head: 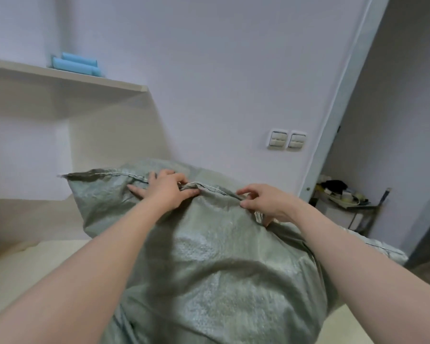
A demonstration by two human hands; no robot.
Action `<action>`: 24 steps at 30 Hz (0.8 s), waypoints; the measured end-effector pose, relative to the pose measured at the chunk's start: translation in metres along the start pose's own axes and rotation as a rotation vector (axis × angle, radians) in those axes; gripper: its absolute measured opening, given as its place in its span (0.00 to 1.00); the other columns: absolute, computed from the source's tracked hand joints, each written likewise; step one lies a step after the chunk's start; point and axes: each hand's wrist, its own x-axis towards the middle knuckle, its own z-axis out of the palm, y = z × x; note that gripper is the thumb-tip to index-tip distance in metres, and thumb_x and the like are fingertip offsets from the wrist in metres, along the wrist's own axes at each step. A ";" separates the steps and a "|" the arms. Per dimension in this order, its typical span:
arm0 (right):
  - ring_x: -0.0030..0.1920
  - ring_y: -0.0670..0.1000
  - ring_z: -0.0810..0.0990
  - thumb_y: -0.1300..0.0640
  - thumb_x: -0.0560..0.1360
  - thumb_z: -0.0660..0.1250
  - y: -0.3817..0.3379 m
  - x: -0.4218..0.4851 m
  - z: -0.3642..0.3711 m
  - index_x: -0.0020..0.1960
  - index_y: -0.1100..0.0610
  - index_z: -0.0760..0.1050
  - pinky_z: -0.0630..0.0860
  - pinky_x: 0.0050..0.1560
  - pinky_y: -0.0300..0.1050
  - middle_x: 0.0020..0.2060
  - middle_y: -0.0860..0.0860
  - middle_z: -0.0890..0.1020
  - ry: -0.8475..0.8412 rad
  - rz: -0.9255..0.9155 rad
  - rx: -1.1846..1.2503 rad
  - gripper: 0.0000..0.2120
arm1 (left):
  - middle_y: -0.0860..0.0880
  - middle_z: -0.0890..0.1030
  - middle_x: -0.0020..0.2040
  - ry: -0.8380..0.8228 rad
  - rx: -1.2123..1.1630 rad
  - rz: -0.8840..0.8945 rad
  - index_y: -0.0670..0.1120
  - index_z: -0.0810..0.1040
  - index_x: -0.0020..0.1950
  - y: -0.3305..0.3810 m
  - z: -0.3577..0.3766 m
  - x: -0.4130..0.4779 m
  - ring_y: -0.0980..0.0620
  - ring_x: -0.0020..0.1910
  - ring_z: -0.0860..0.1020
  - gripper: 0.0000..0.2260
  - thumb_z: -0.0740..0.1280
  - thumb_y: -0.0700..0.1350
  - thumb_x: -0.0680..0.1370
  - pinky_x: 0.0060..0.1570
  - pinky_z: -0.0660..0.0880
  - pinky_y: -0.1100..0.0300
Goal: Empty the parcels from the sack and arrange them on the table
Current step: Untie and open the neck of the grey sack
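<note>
1. Head view, the task's thing: the grey-green woven sack (221,269) lies across the middle of the table (35,269). It runs from the near edge toward the far edge, bulging and full-looking. Its stitched seam (104,173) is at the far end.
2. Head view, hands: the left hand (165,192) lies on the sack at the seam, thumb and a finger pinching a fold of it while the other fingers spread flat. The right hand (268,204) sits just beside it, toward the table's right edge, fingers curled and gripping bunched fabric.
3. Head view, progress: no parcels show on the bare table parts, so emptying seems barely begun. Tipping out and arranging all appear left to do. Whether the seam end is open I cannot tell.
4. Head view, surroundings: a shelf (85,78) with blue rolls (75,64) hangs beyond the far left corner, and wall switches (287,140) sit on the wall to the right.
</note>
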 end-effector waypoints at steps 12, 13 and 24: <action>0.62 0.58 0.76 0.52 0.78 0.61 0.020 0.018 0.012 0.63 0.56 0.75 0.72 0.59 0.49 0.62 0.57 0.78 0.139 0.251 -0.737 0.16 | 0.41 0.72 0.64 0.114 -0.172 -0.260 0.52 0.74 0.45 -0.003 0.000 -0.003 0.40 0.72 0.59 0.11 0.64 0.58 0.78 0.62 0.49 0.20; 0.61 0.59 0.77 0.56 0.78 0.59 0.023 0.021 0.011 0.61 0.58 0.77 0.73 0.57 0.48 0.61 0.57 0.79 0.182 0.244 -0.721 0.15 | 0.40 0.68 0.68 0.110 -0.199 -0.289 0.53 0.75 0.45 -0.003 0.001 -0.005 0.40 0.74 0.54 0.10 0.64 0.59 0.78 0.62 0.48 0.20; 0.67 0.58 0.69 0.39 0.78 0.61 0.019 0.013 0.020 0.66 0.53 0.74 0.68 0.65 0.51 0.64 0.54 0.76 0.147 0.293 -0.748 0.23 | 0.36 0.61 0.74 0.109 -0.359 -0.453 0.52 0.73 0.42 0.006 -0.010 0.003 0.33 0.76 0.47 0.13 0.64 0.60 0.77 0.67 0.44 0.25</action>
